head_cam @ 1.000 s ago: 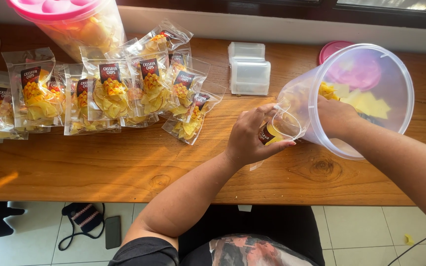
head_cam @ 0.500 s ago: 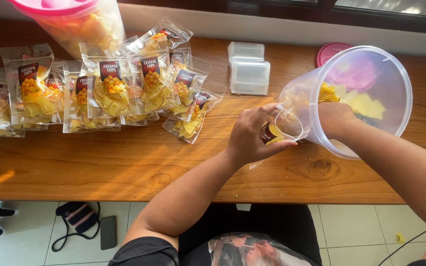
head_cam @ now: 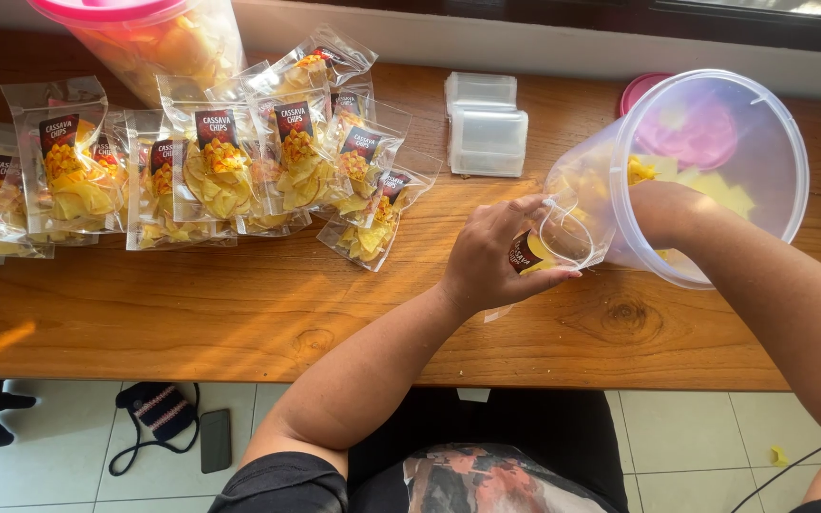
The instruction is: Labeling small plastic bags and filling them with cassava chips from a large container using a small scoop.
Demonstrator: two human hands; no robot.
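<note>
Right of centre, the left hand (head_cam: 496, 256) curls its fingers around a small clear pouch (head_cam: 553, 242) with its mouth held open; a dark label with a red patch shows at the pouch's lower left, just beside the thumb. The pouch mouth touches the rim of a large clear plastic tub (head_cam: 715, 171), which lies tipped on its side in the upper right of the frame, opening toward the camera. The right hand (head_cam: 667, 209) is reached inside the tub among pale yellow chips (head_cam: 715, 190); its fingers are hidden by the wrist and the tub wall, so I cannot tell whether they are spread or closed on anything.

Behind the tub, a pink lid (head_cam: 643, 90) peeks out at the top. In the upper middle sits a stack of clear rectangular plastic boxes (head_cam: 486, 123). Filling the upper left of the wooden table (head_cam: 239, 313) is a row of sealed clear chip packets (head_cam: 211, 161), each with a dark rectangular label topped in red and yellow chips inside. At the top left edge stands a second clear tub with a pink lid (head_cam: 135, 28). On the tiled floor at lower left lie a dark phone (head_cam: 215, 440) and a corded pouch (head_cam: 159, 408).
</note>
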